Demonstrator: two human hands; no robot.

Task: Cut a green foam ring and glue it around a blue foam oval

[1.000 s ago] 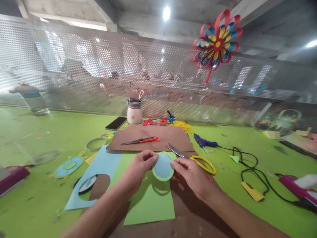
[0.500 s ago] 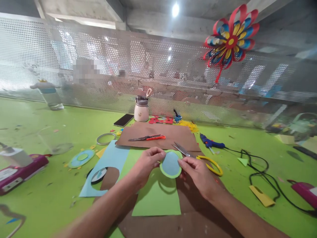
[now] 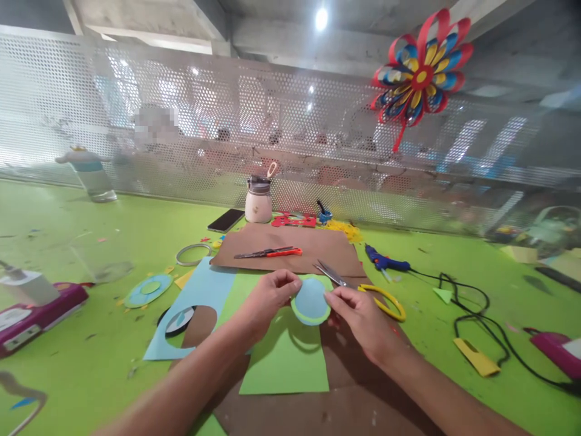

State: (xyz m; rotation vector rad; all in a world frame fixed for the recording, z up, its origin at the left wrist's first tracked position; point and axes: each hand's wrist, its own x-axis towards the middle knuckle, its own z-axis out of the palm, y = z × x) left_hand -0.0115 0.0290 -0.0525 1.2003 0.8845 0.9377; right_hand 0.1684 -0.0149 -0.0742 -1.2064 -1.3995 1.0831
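A light-blue paper disc [image 3: 310, 297] with a green paper rim round it is held up in front of me, and a thin blue edge shows below the green. My left hand [image 3: 275, 300] pinches its left side between thumb and fingers. On the right side, my right hand [image 3: 358, 315] grips it the same way. Just behind my right hand lie yellow-handled scissors [image 3: 384, 301], blades pointing up and left. Beneath the disc is a green paper sheet [image 3: 285, 366], and to its left a blue sheet [image 3: 206, 287] with a round hole. The gripping fingertips are partly hidden.
Brown card [image 3: 290, 239] carries an orange-handled cutter [image 3: 267, 252]. A blue glue gun [image 3: 385, 260] with a black cord lies right. A phone [image 3: 226, 220] and white bottle [image 3: 258, 203] stand behind; a purple power strip [image 3: 45, 312] sits left. A perforated screen [image 3: 204, 133] closes the back.
The disc has tilted slightly, so a blue edge now shows under the green rim. Both hands keep their pinch. The whole view has shifted a little.
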